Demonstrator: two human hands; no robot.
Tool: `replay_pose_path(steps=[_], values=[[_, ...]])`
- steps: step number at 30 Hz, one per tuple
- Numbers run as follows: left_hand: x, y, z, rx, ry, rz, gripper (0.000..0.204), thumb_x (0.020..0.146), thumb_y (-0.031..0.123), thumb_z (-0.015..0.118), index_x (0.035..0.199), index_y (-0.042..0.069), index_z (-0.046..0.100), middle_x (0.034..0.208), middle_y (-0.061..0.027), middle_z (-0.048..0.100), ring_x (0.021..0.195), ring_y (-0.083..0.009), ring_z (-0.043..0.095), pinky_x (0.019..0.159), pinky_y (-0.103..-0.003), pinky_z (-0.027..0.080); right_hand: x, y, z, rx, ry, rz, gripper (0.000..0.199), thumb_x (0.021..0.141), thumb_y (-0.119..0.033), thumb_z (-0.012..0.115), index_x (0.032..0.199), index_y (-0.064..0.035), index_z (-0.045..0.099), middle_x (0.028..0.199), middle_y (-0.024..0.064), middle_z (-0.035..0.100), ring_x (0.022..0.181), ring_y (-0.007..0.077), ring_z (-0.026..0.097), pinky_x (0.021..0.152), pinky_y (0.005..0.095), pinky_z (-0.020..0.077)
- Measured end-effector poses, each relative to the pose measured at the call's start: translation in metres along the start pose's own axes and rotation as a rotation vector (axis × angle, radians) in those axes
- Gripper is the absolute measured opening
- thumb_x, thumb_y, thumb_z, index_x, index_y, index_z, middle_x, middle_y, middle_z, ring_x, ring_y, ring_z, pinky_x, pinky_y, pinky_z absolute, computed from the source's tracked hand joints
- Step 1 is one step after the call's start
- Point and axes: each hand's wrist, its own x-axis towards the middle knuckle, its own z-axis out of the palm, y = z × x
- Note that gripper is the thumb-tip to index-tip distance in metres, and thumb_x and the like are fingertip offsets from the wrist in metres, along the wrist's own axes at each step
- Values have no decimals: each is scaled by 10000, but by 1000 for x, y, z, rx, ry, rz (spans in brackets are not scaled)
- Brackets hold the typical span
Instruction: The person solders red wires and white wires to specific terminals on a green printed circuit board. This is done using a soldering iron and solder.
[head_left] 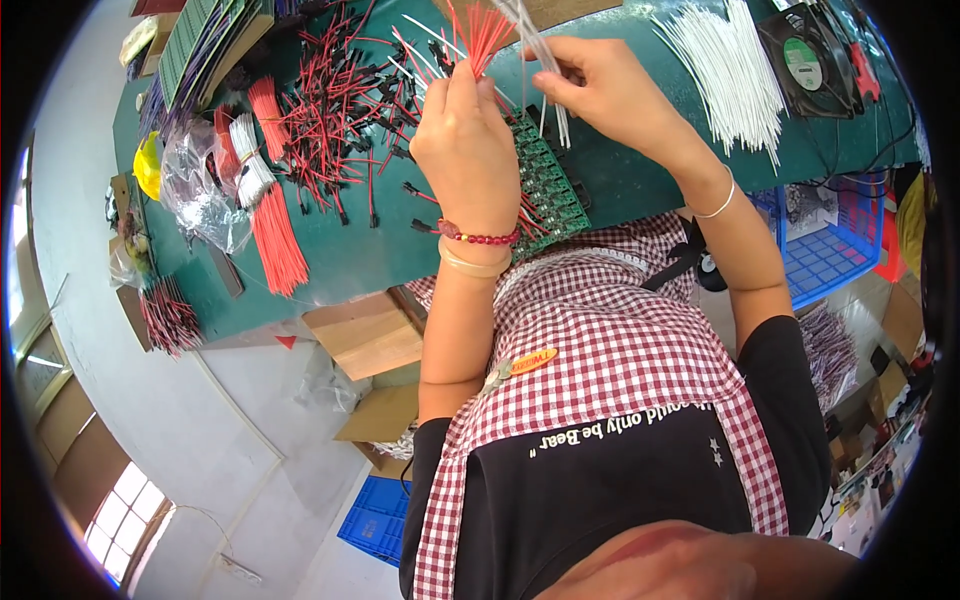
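While left hand (466, 140) grips red wires (478, 32), right hand (600, 85) pinches white wires (545, 60)

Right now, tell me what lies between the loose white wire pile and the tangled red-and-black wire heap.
Head view: both hands, left gripping red wires, right pinching white wires, above a green circuit board.

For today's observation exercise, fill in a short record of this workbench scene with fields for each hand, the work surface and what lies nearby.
left hand: the left hand grips a bunch of red wires, ends fanned upward
right hand: the right hand pinches a few white wires
under the hands: green circuit boards
surface: green table
left of hands: heap of red-and-black leads, red wire bundle
right of hands: white wire pile, black fan
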Motion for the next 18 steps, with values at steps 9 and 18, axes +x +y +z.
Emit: replay_pose_path(steps=[9, 18], values=[[1, -1, -2, -279, 29, -90, 132, 861, 16, 634, 973, -32, 682, 761, -157, 649, 625, -276, 643, 552, -369, 493, 44, 14, 3, -331, -69, -162, 193, 845, -153, 631, 924, 19, 666, 690, 159, 653, 595, 265, 632, 560, 350, 490], [9, 32, -44, -845, 6, -360, 188, 952, 43, 617, 1073, -95, 659, 946, -137, 716, 840, -210, 706, 748, -272, 568, 8, -41, -34, 56, -74, 243, 144, 863, -126, 622, 859, 15, 648, 733, 162, 648, 659, 291, 639, 616, 373, 484]])
